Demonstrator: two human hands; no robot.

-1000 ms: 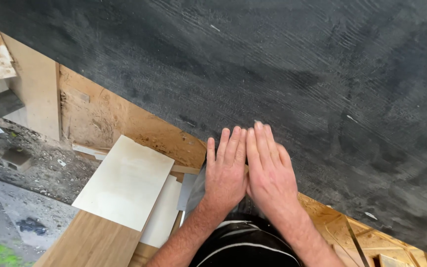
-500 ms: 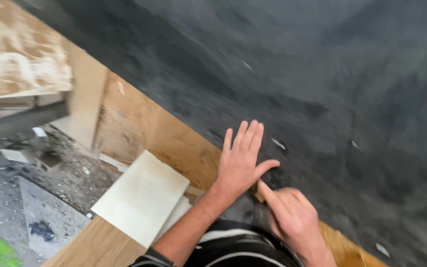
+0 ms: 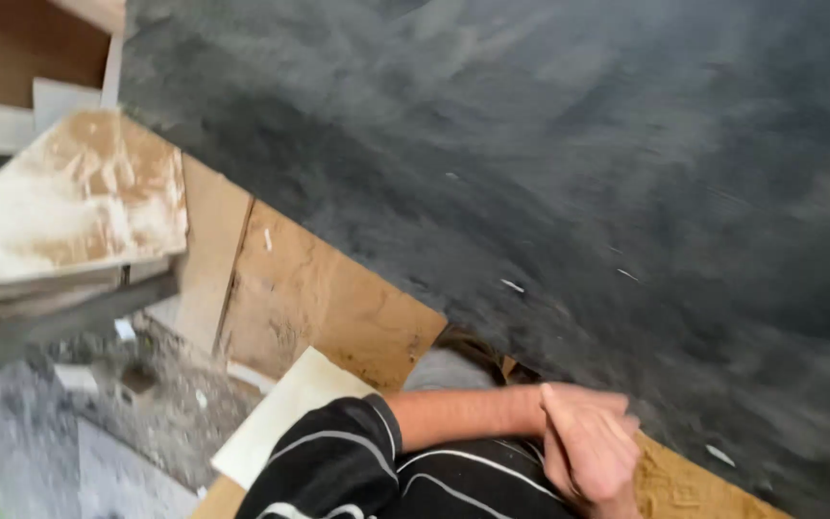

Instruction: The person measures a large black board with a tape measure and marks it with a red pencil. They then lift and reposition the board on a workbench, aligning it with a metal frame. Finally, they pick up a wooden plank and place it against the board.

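large dark grey sheet [image 3: 549, 163] fills upper right of frame, lying on chipboard panel [image 3: 338, 308]. right hand [image 3: 588, 447] at lower centre by sheet's near edge, fingers loosely curled, grasping nothing. left forearm crosses to it, left hand hidden behind right, finger state cannot tell. pale board [image 3: 285, 413] lower left; whitish stained offcut [image 3: 84, 197] upper left; blurred

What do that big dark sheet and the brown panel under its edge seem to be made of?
The big dark sheet looks like rubber or roofing felt: matte charcoal, faintly ribbed, though motion blur leaves this open. The brown panel looks like raw pressed-wood board: tan, unfinished, with a mottled surface.
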